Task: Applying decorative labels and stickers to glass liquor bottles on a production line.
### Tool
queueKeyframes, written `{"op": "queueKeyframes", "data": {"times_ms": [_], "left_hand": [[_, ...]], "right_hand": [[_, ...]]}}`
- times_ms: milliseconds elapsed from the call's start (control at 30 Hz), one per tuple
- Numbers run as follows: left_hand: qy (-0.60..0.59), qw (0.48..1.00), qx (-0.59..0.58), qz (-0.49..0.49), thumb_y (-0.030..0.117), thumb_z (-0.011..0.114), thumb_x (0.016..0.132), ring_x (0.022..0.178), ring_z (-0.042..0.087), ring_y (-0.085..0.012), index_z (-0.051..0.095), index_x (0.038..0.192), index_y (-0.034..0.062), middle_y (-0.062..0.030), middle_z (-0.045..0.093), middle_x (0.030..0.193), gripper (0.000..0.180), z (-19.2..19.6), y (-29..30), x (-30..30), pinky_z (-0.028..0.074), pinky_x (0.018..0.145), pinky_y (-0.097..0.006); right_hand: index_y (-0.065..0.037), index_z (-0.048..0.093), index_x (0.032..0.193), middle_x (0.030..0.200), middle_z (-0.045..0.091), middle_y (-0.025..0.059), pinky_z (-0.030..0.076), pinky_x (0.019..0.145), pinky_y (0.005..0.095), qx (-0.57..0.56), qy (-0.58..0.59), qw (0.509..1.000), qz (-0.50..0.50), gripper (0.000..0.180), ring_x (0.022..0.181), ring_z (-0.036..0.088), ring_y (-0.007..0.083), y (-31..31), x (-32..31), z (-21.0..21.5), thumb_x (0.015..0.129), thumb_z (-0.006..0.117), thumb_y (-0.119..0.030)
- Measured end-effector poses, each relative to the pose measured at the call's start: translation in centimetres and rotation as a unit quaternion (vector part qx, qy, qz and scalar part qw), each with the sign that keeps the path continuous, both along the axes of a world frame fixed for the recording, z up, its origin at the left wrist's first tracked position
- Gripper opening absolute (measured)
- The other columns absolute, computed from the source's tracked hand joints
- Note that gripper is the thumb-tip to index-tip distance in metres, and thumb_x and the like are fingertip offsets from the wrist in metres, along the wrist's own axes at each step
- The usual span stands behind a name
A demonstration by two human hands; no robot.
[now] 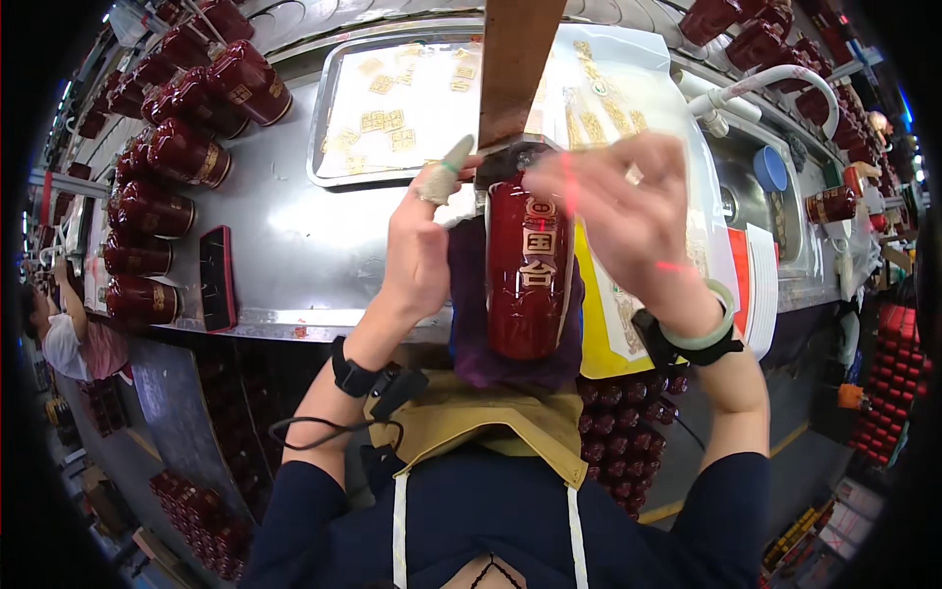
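Currently: red btl on purple cloth, neck away from us

We've a shiny metal tabletop in front, w/ a brown post beyond the btl. Room's busy: stacked btls lower R, a co-worker far L. At R there's a sink w/ a blue bowl, white pipe nearby.

Containers: metal tray, back L, holds a white sheet w/ gold pcs spread out. Standing btls line the L side, near a red-and-black case. Our red btl's contents can't be seen.

Our L hand is part-curled beside the neck, grey-green finger cover on; can't tell if it's touching or gripping. Our R hand is blurred at the neck's R, fingers bent; can't tell if it's got hold of anything.
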State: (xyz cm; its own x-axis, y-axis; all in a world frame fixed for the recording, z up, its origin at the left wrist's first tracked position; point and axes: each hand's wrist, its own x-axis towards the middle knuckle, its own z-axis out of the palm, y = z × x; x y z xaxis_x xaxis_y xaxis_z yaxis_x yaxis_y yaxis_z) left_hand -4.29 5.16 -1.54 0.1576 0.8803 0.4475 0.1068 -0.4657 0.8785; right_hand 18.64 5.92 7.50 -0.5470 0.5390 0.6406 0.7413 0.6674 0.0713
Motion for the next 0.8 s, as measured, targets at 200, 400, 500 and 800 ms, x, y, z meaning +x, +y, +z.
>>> {"op": "queueKeyframes", "data": {"times_ms": [200,400,500,800], "left_hand": [[0.030,0.990,-0.122,0.058,0.091,0.002,0.090,0.133,0.057,-0.0277,0.046,0.155,0.0028,-0.0161,0.059,0.145,0.118,1.0,-2.8,-1.3,0.042,0.113,-0.044],[0.018,0.990,-0.139,0.028,0.091,0.002,0.090,0.133,0.056,-0.0287,0.045,0.156,0.0019,-0.0173,0.058,0.146,0.119,1.1,-4.0,-0.8,0.042,0.113,-0.045],[0.020,0.989,-0.145,0.017,0.091,0.003,0.090,0.133,0.056,-0.0286,0.045,0.155,0.0013,-0.0177,0.058,0.146,0.119,0.7,-4.4,-0.4,0.043,0.113,-0.045],[0.152,0.986,0.065,0.015,0.087,0.022,0.095,0.146,0.036,-0.0387,0.064,0.144,0.0054,-0.0233,0.036,0.162,0.104,0.6,-3.9,0.4,0.030,0.121,-0.047]], "right_hand": [[-0.014,0.070,0.104,0.087,0.065,-0.0021,0.045,0.074,0.0377,-0.131,0.020,0.971,0.200,0.024,0.077,0.056,0.0184,-3.5,-1.9,-2.4,0.081,0.071,-0.021],[-0.019,0.075,0.101,0.104,0.077,-0.0066,0.043,0.080,0.0314,0.001,0.008,0.990,0.142,0.017,0.080,0.057,0.0132,0.6,1.9,-2.6,0.084,0.072,-0.017],[-0.019,0.076,0.106,0.107,0.074,-0.0076,0.047,0.072,0.0320,-0.061,0.019,0.946,0.317,0.020,0.079,0.056,0.0117,-4.5,1.7,-4.3,0.087,0.072,-0.017],[-0.016,0.077,0.109,0.107,0.079,0.0029,0.049,0.079,0.0318,-0.060,0.104,0.973,0.198,0.028,0.085,0.069,0.0156,-5.2,4.0,-6.5,0.086,0.070,-0.002]]}}
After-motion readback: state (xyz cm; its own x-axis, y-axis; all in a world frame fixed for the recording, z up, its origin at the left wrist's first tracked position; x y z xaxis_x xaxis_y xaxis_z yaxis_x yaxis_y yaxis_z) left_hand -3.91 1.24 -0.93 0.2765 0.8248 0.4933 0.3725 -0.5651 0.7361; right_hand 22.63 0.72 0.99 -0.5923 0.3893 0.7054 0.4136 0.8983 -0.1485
